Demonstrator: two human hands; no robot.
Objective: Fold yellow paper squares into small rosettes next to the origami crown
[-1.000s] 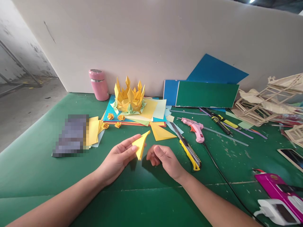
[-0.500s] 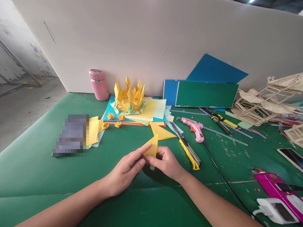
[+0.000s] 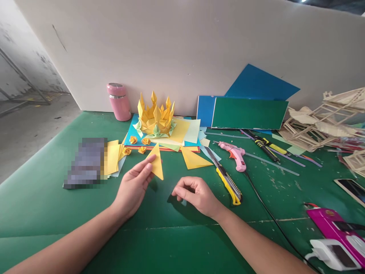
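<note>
A folded yellow paper triangle is pinched between the thumb and fingers of my left hand, above the green table. My right hand rests on the table to the right, its fingers curled and thumb against them, with nothing visible in it. Beyond the hands lies another yellow paper piece. Behind my left hand stands a yellow folded-paper crown with pale green leaves, on blue sheets. Several small yellow paper roses sit in front of it.
A yellow utility knife, a pink glue gun with a black cable and a magenta power strip lie on the right. A pink flask stands back left. Wooden stick models are at the far right.
My left hand has moved left and away from my right hand, carrying the yellow triangle. My right hand has let go of the paper and stayed in nearly the same place.
</note>
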